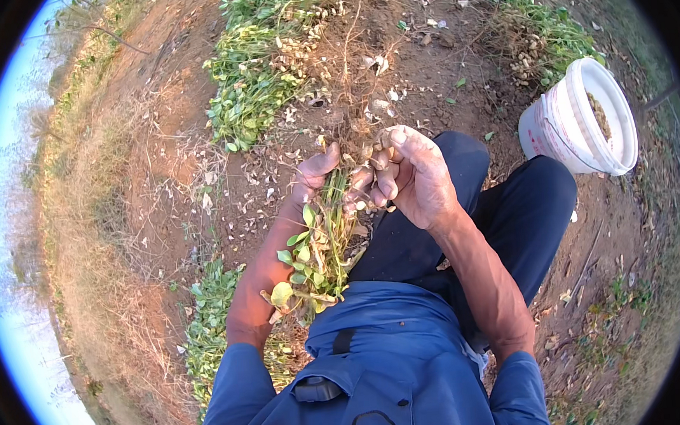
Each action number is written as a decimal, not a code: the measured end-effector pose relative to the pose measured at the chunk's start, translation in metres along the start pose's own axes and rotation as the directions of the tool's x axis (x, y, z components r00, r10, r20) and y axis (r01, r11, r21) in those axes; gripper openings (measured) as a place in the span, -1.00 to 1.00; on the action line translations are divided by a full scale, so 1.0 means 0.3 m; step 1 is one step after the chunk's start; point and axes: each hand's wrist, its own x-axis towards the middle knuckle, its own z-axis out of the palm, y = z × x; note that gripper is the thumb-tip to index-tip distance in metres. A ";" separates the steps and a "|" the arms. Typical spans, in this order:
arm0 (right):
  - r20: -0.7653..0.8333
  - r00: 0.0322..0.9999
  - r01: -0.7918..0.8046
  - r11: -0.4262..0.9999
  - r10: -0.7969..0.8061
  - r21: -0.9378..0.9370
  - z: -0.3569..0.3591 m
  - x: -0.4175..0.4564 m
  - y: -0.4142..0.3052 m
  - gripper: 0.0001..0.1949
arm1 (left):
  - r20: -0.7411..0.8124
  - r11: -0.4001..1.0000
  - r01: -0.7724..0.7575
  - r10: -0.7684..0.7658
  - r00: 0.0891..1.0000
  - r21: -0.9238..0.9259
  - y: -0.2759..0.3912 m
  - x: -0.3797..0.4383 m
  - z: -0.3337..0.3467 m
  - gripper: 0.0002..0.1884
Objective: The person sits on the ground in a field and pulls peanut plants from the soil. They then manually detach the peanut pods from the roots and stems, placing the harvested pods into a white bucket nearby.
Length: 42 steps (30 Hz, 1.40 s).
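My left hand [317, 172] grips the stems of an uprooted peanut plant [334, 224] just below its root clump. The plant's roots [357, 118] point away from me, and its green and yellowing leaves [305, 261] hang back toward my lap. My right hand [416, 175] is at the right side of the clump, its curled fingers closed around a few tan peanut pods [378, 157]. The fingers partly hide the pods, so I cannot tell whether they are still attached.
A white plastic bucket [556, 126], tilted in view and holding peanut pods [600, 116], stands beyond my knees at right. Piles of peanut plants lie ahead [249, 72], at upper right [545, 39] and by my left arm [212, 325]. Dry leaf bits litter the soil [246, 201].
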 end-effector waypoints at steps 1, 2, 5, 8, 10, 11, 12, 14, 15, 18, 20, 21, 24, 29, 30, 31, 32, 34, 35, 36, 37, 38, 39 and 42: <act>0.027 1.000 0.011 0.996 -0.009 -0.090 0.000 0.001 -0.008 -0.66 | -0.028 1.000 0.006 -0.006 1.000 0.013 0.003 0.001 -0.004 -0.23; 0.054 0.998 0.026 0.983 -0.016 -0.180 -0.001 0.001 -0.017 -0.66 | -0.014 1.000 0.010 -0.011 1.000 -0.019 0.008 -0.002 -0.008 -0.26; 0.078 0.996 0.067 0.895 -0.036 -0.442 -0.002 0.006 -0.034 -0.70 | 0.000 1.000 0.009 -0.009 1.000 -0.006 0.011 -0.004 -0.015 -0.27; 0.085 0.996 0.081 0.792 -0.037 -0.606 -0.011 0.012 -0.038 -0.79 | 0.012 1.000 0.003 -0.003 1.000 -0.005 0.011 -0.010 -0.013 -0.28; 0.087 0.996 0.036 0.858 0.011 -0.513 -0.017 0.015 -0.025 -0.81 | 0.015 1.000 -0.002 0.003 1.000 -0.004 0.011 -0.014 -0.008 -0.29; 0.096 0.995 0.019 0.887 0.029 -0.461 -0.020 0.014 -0.017 -0.83 | 0.015 1.000 -0.006 0.006 1.000 -0.006 0.010 -0.015 -0.006 -0.29; 0.084 0.996 -0.011 0.937 0.043 -0.350 -0.021 0.015 -0.003 -0.86 | 0.025 1.000 -0.013 0.013 1.000 -0.009 0.009 -0.015 -0.004 -0.29; 0.165 0.985 -0.037 0.993 0.055 -0.108 -0.026 0.012 0.014 -0.85 | 0.034 1.000 -0.021 0.020 0.999 0.023 0.001 -0.015 -0.007 -0.30; 0.203 0.978 -0.060 0.998 0.054 0.021 -0.028 0.009 0.021 -0.84 | 0.056 0.999 -0.036 0.037 0.998 -0.031 -0.004 -0.014 -0.011 -0.30; 0.244 0.963 -0.156 0.977 0.117 0.146 -0.031 -0.006 0.042 -0.83 | -0.029 0.990 -0.090 0.088 0.996 -0.110 -0.015 -0.019 -0.043 -0.40; 0.233 0.967 -0.079 0.992 0.099 -0.094 -0.042 -0.011 0.025 -0.83 | -0.039 0.998 -0.064 0.064 0.997 0.002 0.006 -0.039 -0.077 -0.41; 0.166 0.986 0.088 0.762 0.027 -0.642 -0.052 -0.030 -0.004 -0.82 | -0.066 0.998 -0.043 0.046 0.997 0.047 0.031 -0.055 -0.094 -0.42; 0.586 0.711 0.533 -0.246 -0.389 -0.809 -0.066 -0.004 -0.082 -0.76 | -0.077 0.942 -0.113 0.144 0.987 0.315 0.144 -0.135 -0.129 -0.43; -0.017 0.870 0.191 0.367 -0.493 -0.910 -0.066 -0.080 -0.307 -0.75 | 0.079 0.958 -0.185 0.171 0.982 0.220 0.376 -0.337 -0.124 -0.42; 0.007 0.852 0.221 0.348 -0.523 -0.911 -0.063 -0.095 -0.339 -0.74 | -0.146 0.940 -0.138 0.191 0.971 0.313 0.379 -0.391 -0.122 -0.44; 0.070 0.831 0.277 0.301 -0.553 -0.913 -0.059 -0.107 -0.368 -0.73 | -0.337 0.754 -0.068 0.370 0.866 0.654 0.372 -0.418 -0.142 -0.47; 0.090 0.815 0.284 0.259 -0.572 -0.923 -0.057 -0.112 -0.400 -0.72 | -0.429 0.522 0.144 0.481 0.765 0.841 0.359 -0.449 -0.168 -0.49; 0.129 0.765 0.286 0.152 -0.631 -0.946 -0.061 -0.123 -0.466 -0.71 | -0.413 0.147 0.386 0.273 0.869 0.911 0.324 -0.484 -0.270 -0.47; 0.157 0.734 0.291 0.097 -0.661 -0.952 -0.068 -0.123 -0.505 -0.71 | -0.455 -0.275 0.518 0.264 0.851 0.810 0.302 -0.491 -0.345 -0.44; 0.190 0.682 0.298 0.030 -0.706 -0.954 -0.083 -0.123 -0.549 -0.70 | -0.433 -0.450 0.529 0.306 0.848 0.719 0.243 -0.516 -0.424 -0.43; 0.190 0.609 0.274 -0.020 -0.770 -0.961 -0.105 -0.126 -0.598 -0.70 | -0.277 -0.634 0.459 0.370 0.887 0.623 0.173 -0.549 -0.505 -0.43; 0.209 0.558 0.219 -0.100 -0.803 -0.971 -0.137 -0.135 -0.650 -0.68 | -0.357 -0.606 0.505 0.356 0.863 0.615 0.118 -0.593 -0.588 -0.43; 0.199 0.479 0.132 -0.154 -0.855 -0.979 -0.179 -0.148 -0.710 -0.67 | -0.363 -0.595 0.508 0.355 0.861 0.623 0.056 -0.651 -0.665 -0.43; 0.208 0.380 -0.183 -0.294 -0.901 -0.938 -0.349 -0.188 -0.946 -0.63 | -0.526 -0.649 0.591 0.326 0.786 0.479 -0.194 -0.869 -0.835 -0.46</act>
